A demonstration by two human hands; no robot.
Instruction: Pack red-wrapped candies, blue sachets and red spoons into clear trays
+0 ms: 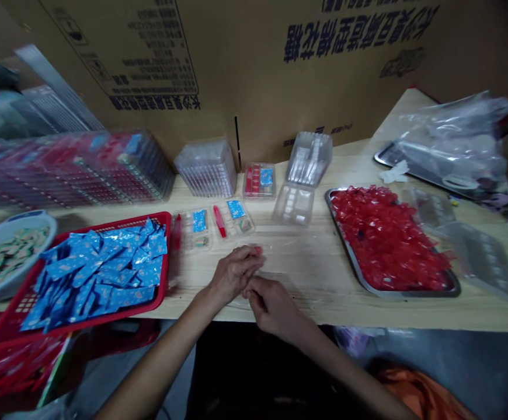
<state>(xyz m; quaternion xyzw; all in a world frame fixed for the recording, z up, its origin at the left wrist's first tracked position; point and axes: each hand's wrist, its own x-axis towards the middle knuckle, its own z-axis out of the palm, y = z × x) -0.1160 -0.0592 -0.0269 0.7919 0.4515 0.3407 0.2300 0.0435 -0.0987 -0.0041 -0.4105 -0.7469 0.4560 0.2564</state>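
Note:
My left hand [236,271] and my right hand [275,303] meet over the front middle of the table. The left fingers are curled closed, with a hint of orange-red at their tips; what they hold is too small to tell. Beside it the right hand is closed in a pinch, its contents hidden. Just beyond the hands lie two open clear trays, one with a red pen-like piece [219,221] and a blue packet [236,209], the other with a blue packet [199,220] too. An empty hinged clear case [295,201] stands open behind them.
At left are a red basket [166,233] of blue packets, a pale bowl [48,224] and stacked filled cases [118,169]. A metal tray [345,248] of red wrapped pieces sits right. Stacked clear cases [208,166] stand before a cardboard wall [245,58].

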